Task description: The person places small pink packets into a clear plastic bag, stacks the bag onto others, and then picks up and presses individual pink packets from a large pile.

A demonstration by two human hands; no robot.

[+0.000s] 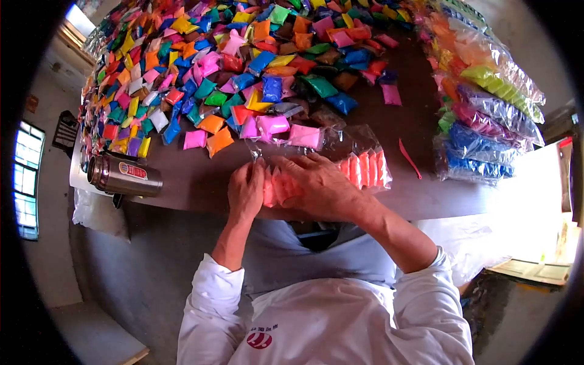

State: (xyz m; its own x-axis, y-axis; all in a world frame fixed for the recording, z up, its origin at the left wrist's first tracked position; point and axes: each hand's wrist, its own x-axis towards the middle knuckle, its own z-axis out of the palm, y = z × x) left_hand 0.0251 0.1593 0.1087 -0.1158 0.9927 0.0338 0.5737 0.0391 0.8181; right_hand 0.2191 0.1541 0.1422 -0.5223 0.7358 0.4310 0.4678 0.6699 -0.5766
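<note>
A long clear plastic bag [385, 172] lies at the table's near edge, with a row of coral-coloured packets [364, 169] standing side by side in it. My left hand [245, 187] is closed at the bag's left end, fingers pinching the plastic beside the first packets. Over the middle of the row lies my right hand [320, 184], its fingers bent round the packets and pointing left. It covers several of them, and its thumb is hidden. Just beyond my hands, pink packets [304, 136] lie close to the bag's loose clear plastic.
A wide heap of small colourful packets [213, 67] covers the table's far and left side. Filled clear bags [486, 128] are stacked at the right. A thin red strip [409, 159] lies on the brown tabletop [420, 198]. A steel flask [126, 175] lies on its side at the left edge.
</note>
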